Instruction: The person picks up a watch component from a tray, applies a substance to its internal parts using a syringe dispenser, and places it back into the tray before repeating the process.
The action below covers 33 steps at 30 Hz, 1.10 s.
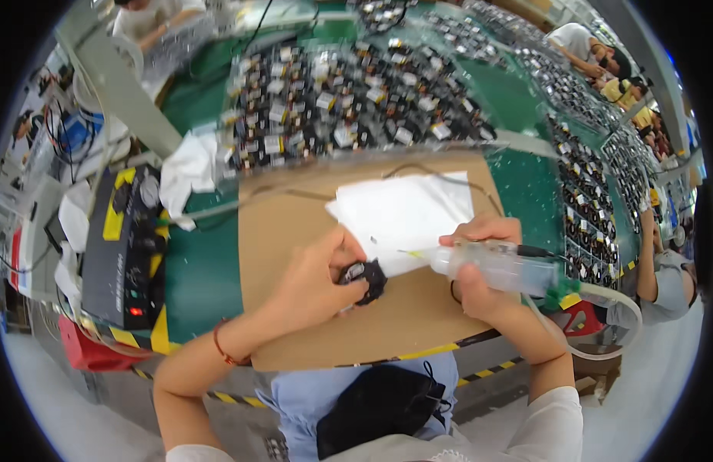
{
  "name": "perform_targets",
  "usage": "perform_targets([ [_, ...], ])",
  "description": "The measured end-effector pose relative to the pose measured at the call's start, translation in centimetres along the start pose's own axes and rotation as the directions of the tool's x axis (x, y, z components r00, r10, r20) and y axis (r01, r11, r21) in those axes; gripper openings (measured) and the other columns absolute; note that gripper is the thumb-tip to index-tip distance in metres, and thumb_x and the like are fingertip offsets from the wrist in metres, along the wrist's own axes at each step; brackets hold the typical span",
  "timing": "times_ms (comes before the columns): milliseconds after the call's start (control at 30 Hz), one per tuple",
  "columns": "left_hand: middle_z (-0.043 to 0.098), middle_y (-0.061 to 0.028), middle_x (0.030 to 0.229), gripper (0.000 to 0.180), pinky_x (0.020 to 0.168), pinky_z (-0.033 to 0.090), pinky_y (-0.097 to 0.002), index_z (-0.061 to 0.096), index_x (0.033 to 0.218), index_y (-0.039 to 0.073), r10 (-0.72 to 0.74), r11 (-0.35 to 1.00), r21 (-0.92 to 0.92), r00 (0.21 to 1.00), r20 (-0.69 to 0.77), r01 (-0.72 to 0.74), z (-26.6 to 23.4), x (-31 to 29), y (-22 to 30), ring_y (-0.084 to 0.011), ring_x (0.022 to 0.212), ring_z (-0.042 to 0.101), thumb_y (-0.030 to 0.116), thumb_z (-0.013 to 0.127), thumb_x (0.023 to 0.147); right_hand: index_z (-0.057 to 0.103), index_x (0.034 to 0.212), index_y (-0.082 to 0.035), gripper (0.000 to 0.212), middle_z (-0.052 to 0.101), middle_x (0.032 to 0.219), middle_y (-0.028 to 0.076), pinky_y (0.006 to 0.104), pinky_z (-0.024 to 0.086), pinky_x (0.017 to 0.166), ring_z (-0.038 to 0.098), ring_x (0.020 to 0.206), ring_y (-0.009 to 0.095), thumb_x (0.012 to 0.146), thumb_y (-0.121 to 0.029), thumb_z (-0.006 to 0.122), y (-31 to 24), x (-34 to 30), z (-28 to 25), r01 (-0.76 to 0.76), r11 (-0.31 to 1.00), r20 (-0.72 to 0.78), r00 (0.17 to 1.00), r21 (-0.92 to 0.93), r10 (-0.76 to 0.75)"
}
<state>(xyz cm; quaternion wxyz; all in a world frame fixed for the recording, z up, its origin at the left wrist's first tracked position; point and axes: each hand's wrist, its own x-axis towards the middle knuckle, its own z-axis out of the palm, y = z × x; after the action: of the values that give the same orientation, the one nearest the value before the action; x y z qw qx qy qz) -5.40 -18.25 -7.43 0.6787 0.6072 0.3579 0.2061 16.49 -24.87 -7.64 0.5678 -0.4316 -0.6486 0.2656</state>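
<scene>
My left hand (pixel 306 281) is closed on a small black round part (pixel 373 282), pinched between thumb and fingers above a brown board. In my right hand (pixel 480 289) is a translucent dispensing syringe (pixel 514 272), lying almost level. Its thin tip points left toward the black part, with a gap between them. A green fitting (pixel 560 289) caps the syringe's back end, and a clear hose (pixel 637 316) loops away from it. Beneath the tip lie white paper sheets (pixel 403 212). The fingers' hold on the part hides much of its near side.
Beyond the brown board (pixel 279 223) lies a wide tray of black parts (pixel 356 100); more trays (pixel 587 208) stand at the right. A black control box (pixel 129 246) with a red light is at the left, beside a crumpled white cloth (pixel 189 173). Other people work around.
</scene>
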Motion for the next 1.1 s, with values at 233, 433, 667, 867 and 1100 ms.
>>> perform_targets([
  [233, 0.063, -0.0125, 0.067, 0.023, 0.048, 0.043, -0.0282, 0.045, 0.088, 0.001, 0.053, 0.988, 0.150, 0.998, -0.046, -0.045, -0.4, -0.1, -0.7, -0.0165, 0.055, 0.060, -0.003, 0.058, 0.070, 0.034, 0.099, -0.010, 0.049, 0.044, 0.080, 0.007, 0.0324, 0.045, 0.070, 0.051, 0.074, 0.017, 0.074, -0.032, 0.070, -1.6, -1.4, 1.3, -0.077, 0.984, 0.178, 0.983, 0.159, 0.049],
  [433, 0.063, -0.0114, 0.077, 0.026, 0.045, 0.048, -0.0214, 0.042, 0.093, 0.001, -0.008, 0.983, 0.182, 1.000, -0.015, 0.011, -0.1, -0.6, 0.1, -0.0119, 0.059, 0.061, -0.008, 0.057, 0.074, 0.036, 0.098, -0.003, 0.051, 0.055, 0.084, 0.018, 0.0276, 0.041, 0.052, 0.054, 0.064, 0.019, 0.072, -0.027, 0.073, -0.6, -1.3, 1.5, 0.251, 0.960, 0.319, 0.906, 0.125, -0.278],
  [667, 0.063, -0.0104, 0.077, 0.027, 0.044, 0.048, -0.0209, 0.042, 0.093, 0.000, -0.017, 0.982, 0.187, 1.000, -0.017, 0.020, 0.0, -0.2, 0.1, -0.0108, 0.060, 0.061, -0.007, 0.058, 0.073, 0.046, 0.098, 0.002, 0.050, 0.053, 0.074, 0.015, 0.0302, 0.046, 0.046, 0.058, 0.061, 0.024, 0.066, -0.017, 0.078, 0.3, -1.9, 3.2, 0.324, 0.927, 0.109, 0.931, 0.187, -0.347],
  [867, 0.063, -0.0104, 0.077, 0.026, 0.044, 0.047, -0.0209, 0.042, 0.093, 0.000, 0.021, 0.979, 0.203, 1.000, -0.023, -0.016, -0.1, 0.0, -0.4, -0.0099, 0.060, 0.060, -0.008, 0.057, 0.073, 0.045, 0.099, 0.002, 0.051, 0.053, 0.072, 0.014, 0.0294, 0.044, 0.045, 0.058, 0.059, 0.023, 0.066, -0.017, 0.078, 0.4, -1.6, 3.3, 0.330, 0.928, 0.154, 0.922, 0.172, -0.356],
  [1100, 0.063, -0.0111, 0.077, 0.026, 0.044, 0.047, -0.0210, 0.042, 0.092, -0.001, 0.011, 0.980, 0.199, 1.000, -0.022, -0.006, 0.0, -0.1, 0.0, -0.0098, 0.058, 0.059, -0.008, 0.057, 0.072, 0.045, 0.097, 0.002, 0.049, 0.051, 0.070, 0.013, 0.0298, 0.045, 0.046, 0.057, 0.058, 0.024, 0.065, -0.017, 0.078, 0.0, -1.4, 3.0, 0.294, 0.947, 0.235, 0.919, 0.129, -0.317],
])
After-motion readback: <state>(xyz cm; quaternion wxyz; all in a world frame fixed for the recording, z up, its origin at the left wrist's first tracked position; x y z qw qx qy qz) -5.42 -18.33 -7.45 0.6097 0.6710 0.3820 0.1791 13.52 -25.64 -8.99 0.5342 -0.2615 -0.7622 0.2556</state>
